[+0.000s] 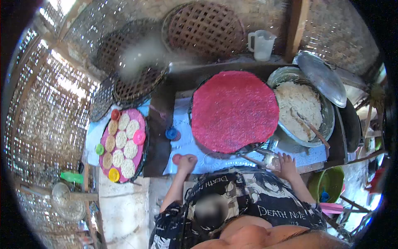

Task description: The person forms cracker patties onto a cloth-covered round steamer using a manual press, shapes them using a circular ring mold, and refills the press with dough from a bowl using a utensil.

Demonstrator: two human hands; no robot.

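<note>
My left hand [187, 164] is closed at the front edge of the blue-and-white table cover. A small round pink-red piece [177, 159] is right beside its fingers; whether they grip it I cannot tell. My right hand [287, 165] lies with fingers apart at the same edge, next to a shiny, pale object [272, 161] whose kind is unclear. Between and beyond the hands is a round tray covered with a bright pink-red sheet [235, 111]. A blue-lidded small container [171, 133] stands left of this tray.
At right, a large metal basin [329, 130] holds pale sticky dough [298, 103] and a wooden spoon [311, 128]; a metal lid [323, 76] leans on it. A pink-covered tray [141, 151] at left carries pale rounds and coloured rings. Behind are woven trays [205, 31] and a plastic jug [263, 45].
</note>
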